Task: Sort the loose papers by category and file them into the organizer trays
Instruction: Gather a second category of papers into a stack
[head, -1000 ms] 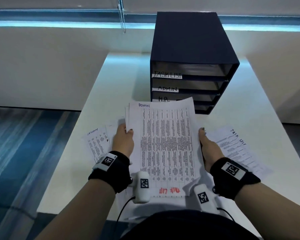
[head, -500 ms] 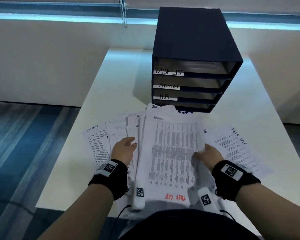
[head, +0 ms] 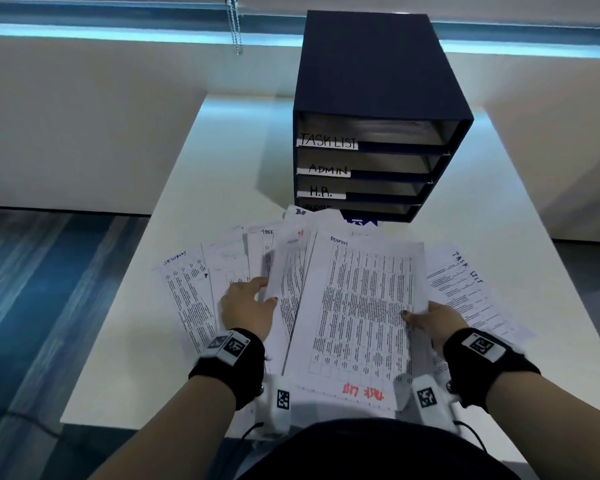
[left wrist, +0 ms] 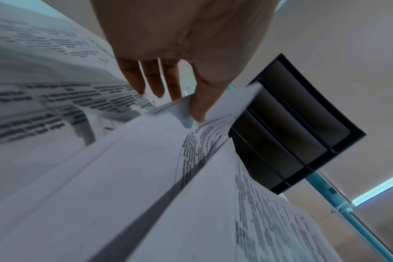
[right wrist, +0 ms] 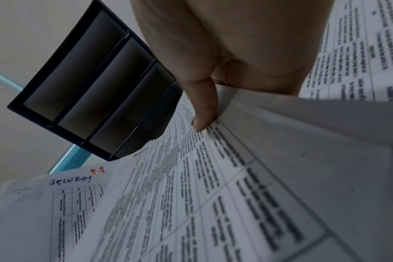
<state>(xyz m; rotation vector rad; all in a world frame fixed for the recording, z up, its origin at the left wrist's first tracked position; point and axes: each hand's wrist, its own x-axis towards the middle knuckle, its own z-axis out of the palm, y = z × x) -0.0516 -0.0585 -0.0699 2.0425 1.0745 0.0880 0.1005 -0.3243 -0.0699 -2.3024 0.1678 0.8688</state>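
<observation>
- The white printed sheet headed "ADMIN" (head: 361, 306) is being pinched at its edge by the right hand (head: 433, 323).
- A blurred white sheet (head: 274, 271) is being gripped by the left hand (head: 246, 306).
- Both are being held over the white table (head: 222, 168), before the dark blue organizer trays (head: 378, 81).

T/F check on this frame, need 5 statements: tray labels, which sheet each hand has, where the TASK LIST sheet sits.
1. The organizer top tray label reads TASK LIST. True.
2. The right hand pinches the right edge of the sheet headed ADMIN. True.
3. The left hand lies flat and holds nothing. False: its thumb and fingers pinch the edge of a paper in the fanned pile.
4. The ADMIN label marks the tray right under the top one. True.
5. The loose sheet headed TASK LIST lies left of the left hand. False: it lies on the table to the right of the right hand.
</observation>
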